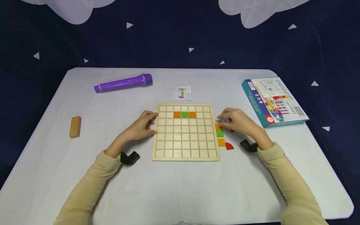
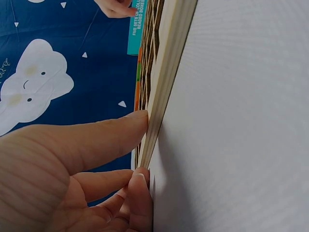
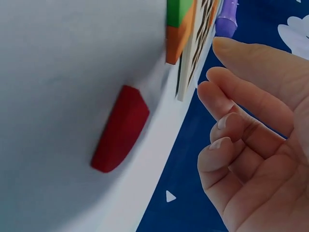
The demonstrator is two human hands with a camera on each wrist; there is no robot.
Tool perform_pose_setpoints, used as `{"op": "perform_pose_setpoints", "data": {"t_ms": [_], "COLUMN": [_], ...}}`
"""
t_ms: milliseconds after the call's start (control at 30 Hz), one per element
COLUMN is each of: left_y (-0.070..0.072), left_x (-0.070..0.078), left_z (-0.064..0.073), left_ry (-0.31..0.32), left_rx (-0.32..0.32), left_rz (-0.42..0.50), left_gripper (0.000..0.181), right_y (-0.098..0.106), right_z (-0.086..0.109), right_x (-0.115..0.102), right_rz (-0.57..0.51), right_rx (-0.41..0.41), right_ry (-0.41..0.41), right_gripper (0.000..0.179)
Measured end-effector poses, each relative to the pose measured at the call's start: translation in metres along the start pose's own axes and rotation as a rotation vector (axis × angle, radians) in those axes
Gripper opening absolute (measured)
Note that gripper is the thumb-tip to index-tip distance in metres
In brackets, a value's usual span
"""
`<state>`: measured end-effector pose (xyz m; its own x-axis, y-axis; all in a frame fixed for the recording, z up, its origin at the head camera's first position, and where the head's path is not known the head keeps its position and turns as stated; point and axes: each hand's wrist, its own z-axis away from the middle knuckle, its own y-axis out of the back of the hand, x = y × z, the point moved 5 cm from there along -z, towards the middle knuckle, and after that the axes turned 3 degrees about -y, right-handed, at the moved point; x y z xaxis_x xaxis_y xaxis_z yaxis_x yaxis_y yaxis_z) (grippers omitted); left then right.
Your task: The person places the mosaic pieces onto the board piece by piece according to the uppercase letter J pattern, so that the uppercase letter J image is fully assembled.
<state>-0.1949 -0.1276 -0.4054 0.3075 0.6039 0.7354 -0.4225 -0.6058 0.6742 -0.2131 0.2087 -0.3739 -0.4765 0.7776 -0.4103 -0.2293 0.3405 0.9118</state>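
A wooden grid board [image 1: 185, 155] lies on the white table, with an orange tile [image 1: 177, 114], a green tile [image 1: 184, 114] and another orange tile [image 1: 192, 114] in one row. My left hand [image 1: 137, 127] touches the board's left edge with thumb and fingertips. Beside the right edge, my right hand [image 1: 239, 121] hovers over loose pieces, fingers loosely bent and holding nothing. Those are an orange square [image 1: 218, 126], a green square [image 1: 219, 133], another orange square [image 1: 221, 142] and a red quarter-round piece [image 1: 229, 146]. A second red piece [image 3: 120, 130], mostly hidden by the hand in the head view, shows in the right wrist view.
Behind the board lies a small card [image 1: 182, 93] printed with a coloured J-like figure on a grid. A purple microphone-shaped toy [image 1: 123, 83] is at back left, a wooden block [image 1: 75, 127] at far left. A flat product box [image 1: 275, 101] lies at the right.
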Motion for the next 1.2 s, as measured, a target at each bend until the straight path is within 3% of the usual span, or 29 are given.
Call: {"op": "perform_pose_setpoints", "data": {"t_ms": [867, 1200], "left_y": [-0.0004, 0.0001], "left_x": [0.0003, -0.0006], "left_z": [0.0009, 0.0008], "left_ry": [0.002, -0.003], "left_rx": [0.003, 0.005], "left_rz": [0.008, 0.002], "left_gripper": [0.073, 0.073], "right_y": [-0.0101, -0.0084], "right_z": [0.0028, -0.0035], "right_x": [0.0008, 0.0053], "right_rz": [-0.011, 0.060], "right_rx": [-0.064, -0.065], "right_ry": [0.045, 0.011], "right_gripper": [0.025, 0.027]}}
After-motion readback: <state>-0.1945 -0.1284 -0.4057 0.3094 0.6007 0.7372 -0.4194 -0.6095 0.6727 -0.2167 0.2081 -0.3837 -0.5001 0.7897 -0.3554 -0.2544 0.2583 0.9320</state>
